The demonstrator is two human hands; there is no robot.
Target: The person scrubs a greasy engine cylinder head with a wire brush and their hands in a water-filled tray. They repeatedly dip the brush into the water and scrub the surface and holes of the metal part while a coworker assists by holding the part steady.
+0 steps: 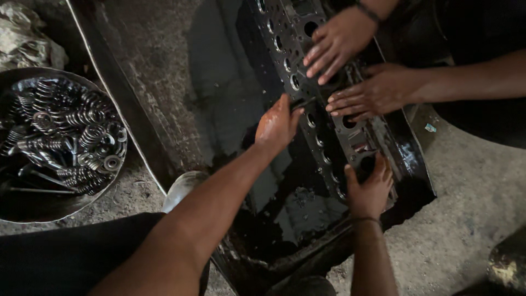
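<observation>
A long dark metal engine cylinder head (pixel 307 98), full of round holes, lies in a shallow tray (pixel 164 109) of black oily liquid. My left hand (pixel 278 125), wet with oil, grips the head's left edge near its middle. At the near end my right hand (pixel 370 189) clasps the head, fingers curled over its top. Another person's two hands (pixel 359 66) press flat on the far part of the head.
A round metal basin (pixel 16 211) at the left holds several coil springs (pixel 82 137) and thin valve stems. Crumpled cloth (pixel 24 35) lies behind it. A small metal bowl (pixel 183 186) sits by the tray's near edge. Dusty concrete floor (pixel 471 208) lies to the right.
</observation>
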